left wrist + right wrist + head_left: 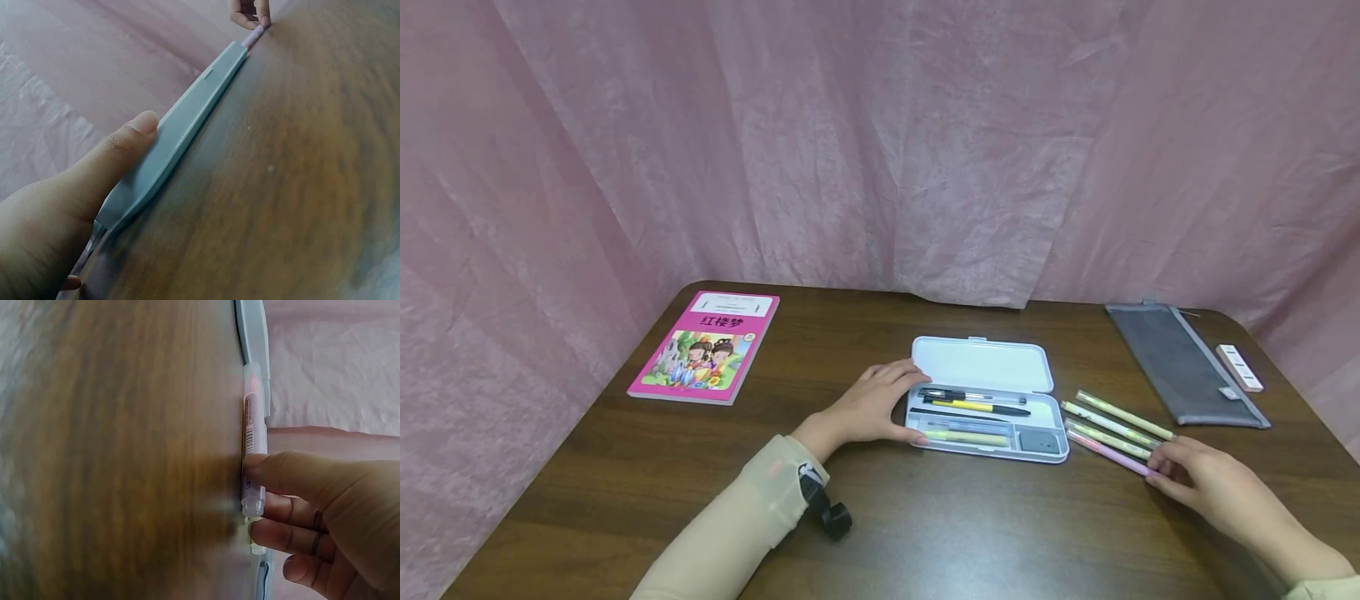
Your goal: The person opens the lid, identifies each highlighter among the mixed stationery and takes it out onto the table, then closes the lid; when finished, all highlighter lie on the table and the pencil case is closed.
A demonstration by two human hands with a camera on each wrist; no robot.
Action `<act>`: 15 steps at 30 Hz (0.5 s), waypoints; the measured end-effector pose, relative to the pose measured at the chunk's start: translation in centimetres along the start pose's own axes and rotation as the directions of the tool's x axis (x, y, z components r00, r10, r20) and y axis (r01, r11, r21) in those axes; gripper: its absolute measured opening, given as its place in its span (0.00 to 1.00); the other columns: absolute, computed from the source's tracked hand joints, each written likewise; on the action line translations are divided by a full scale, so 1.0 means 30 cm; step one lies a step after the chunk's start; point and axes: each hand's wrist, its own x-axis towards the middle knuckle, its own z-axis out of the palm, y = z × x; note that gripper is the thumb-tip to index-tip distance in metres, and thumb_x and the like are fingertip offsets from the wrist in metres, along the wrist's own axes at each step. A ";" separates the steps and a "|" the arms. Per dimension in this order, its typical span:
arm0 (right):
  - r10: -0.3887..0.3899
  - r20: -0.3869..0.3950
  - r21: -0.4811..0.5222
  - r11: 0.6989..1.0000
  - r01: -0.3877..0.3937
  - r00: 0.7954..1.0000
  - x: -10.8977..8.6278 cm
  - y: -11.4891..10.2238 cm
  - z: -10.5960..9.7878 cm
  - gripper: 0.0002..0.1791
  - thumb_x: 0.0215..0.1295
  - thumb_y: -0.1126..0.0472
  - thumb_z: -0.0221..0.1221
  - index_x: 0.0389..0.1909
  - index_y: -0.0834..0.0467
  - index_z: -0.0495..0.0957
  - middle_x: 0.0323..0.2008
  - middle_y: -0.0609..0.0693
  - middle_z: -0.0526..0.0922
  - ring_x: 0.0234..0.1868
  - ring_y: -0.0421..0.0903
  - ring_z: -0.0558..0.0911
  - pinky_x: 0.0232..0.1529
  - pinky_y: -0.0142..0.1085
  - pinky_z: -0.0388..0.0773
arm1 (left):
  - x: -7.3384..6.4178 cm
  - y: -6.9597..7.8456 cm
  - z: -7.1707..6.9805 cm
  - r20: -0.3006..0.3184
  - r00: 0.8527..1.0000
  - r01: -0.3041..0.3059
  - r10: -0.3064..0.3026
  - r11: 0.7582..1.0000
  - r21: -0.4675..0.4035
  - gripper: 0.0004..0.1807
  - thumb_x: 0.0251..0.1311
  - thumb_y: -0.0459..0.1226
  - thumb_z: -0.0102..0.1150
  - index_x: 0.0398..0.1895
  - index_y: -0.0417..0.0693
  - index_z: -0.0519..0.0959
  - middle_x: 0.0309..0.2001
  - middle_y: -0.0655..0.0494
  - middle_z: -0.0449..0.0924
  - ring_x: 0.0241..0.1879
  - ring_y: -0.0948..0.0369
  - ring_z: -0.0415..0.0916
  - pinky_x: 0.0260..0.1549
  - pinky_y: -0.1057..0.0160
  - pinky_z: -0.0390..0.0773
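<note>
An open pale-blue pencil case (pixel 982 365) lies on the table with its lid folded back. My left hand (pixel 874 405) holds its left end, the thumb on the front corner and the fingers at the back near the hinge. Inside are a black pen (pixel 943 394), a yellow-and-black pen (pixel 977 407), a yellow highlighter (pixel 966 437) and a grey block (pixel 1037 441). Right of the case, several pens lie side by side. My right hand (pixel 1221 492) pinches the near end of the pink-purple highlighter (pixel 253 428), the closest of them; its other fingers are beside the pale yellow ones (pixel 1123 415).
A pink book (pixel 700 358) with a cartoon cover lies at the back left. At the back right are a grey mesh zip pouch (pixel 1172 358) and a small white box (pixel 1240 367). A pink curtain (pixel 880 150) hangs behind the dark wooden table (pixel 925 533).
</note>
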 end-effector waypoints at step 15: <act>-0.019 -0.045 -0.002 1.000 0.019 0.999 0.020 -0.004 -0.036 0.20 0.31 0.66 0.74 0.25 0.47 0.76 0.25 0.31 0.70 0.27 0.23 0.65 0.25 0.21 0.63 | -0.002 0.002 -0.003 -0.001 1.000 -0.006 0.006 1.000 0.003 0.48 0.46 0.70 0.59 0.69 0.61 0.62 0.72 0.57 0.58 0.74 0.59 0.51 0.71 0.49 0.54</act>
